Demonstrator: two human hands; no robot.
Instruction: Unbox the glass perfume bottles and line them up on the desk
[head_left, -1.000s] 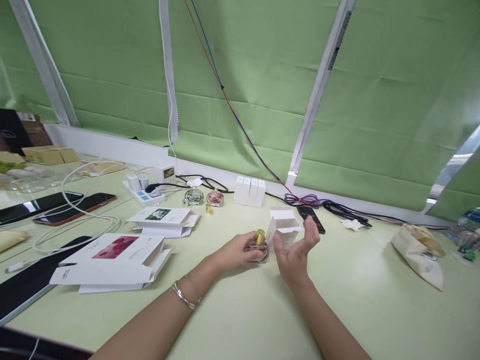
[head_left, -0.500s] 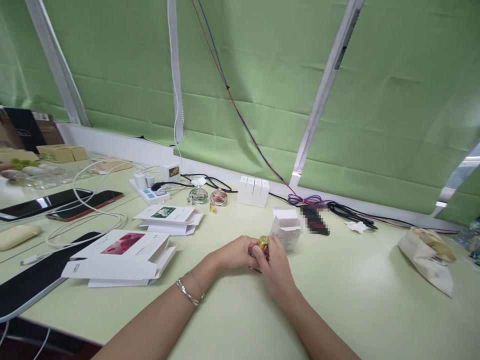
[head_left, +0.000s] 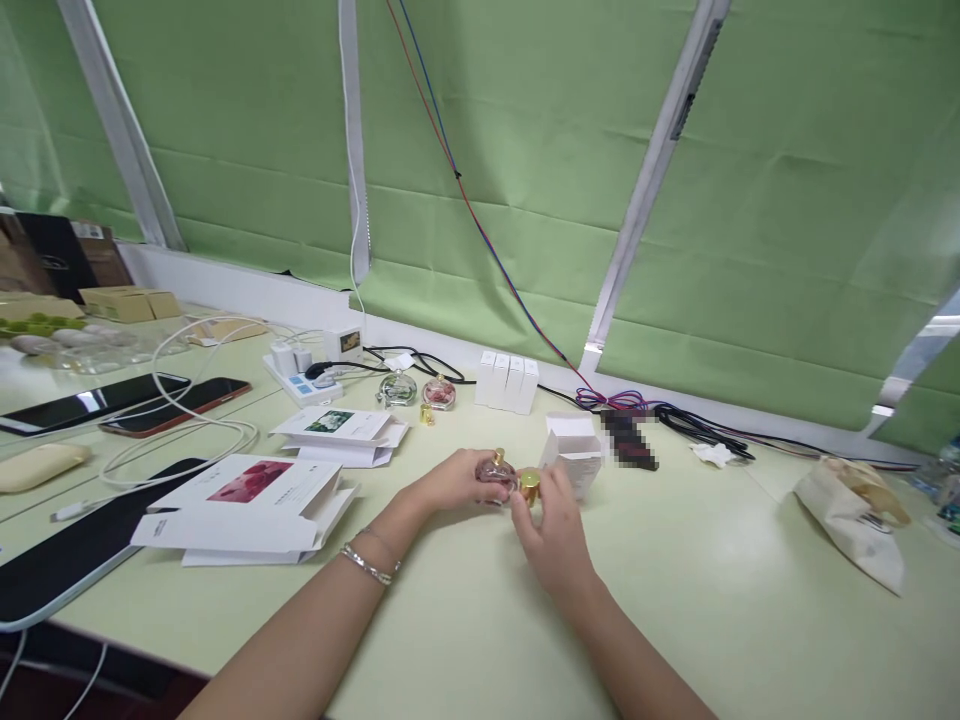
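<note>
My left hand (head_left: 450,485) is wrapped round a small round pink perfume bottle (head_left: 496,474) just above the table; its bare gold spray neck points up. My right hand (head_left: 551,535) pinches the gold cap (head_left: 530,485), held just to the right of the bottle and apart from it. An open small white box (head_left: 574,458) stands right behind my right hand. A silver bracelet sits on my left wrist.
Flattened white cartons (head_left: 251,505) lie at left, with a second one (head_left: 341,432) behind. Two round perfume bottles (head_left: 418,391), a row of white boxes (head_left: 508,381), a power strip (head_left: 300,378), phones (head_left: 135,400), cables and a paper bag (head_left: 851,515) lie around the pale green table (head_left: 712,600).
My right hand came down onto the bottle, closed on the gold cap and pulled it off to the right. My left hand kept hold of the bottle.
</note>
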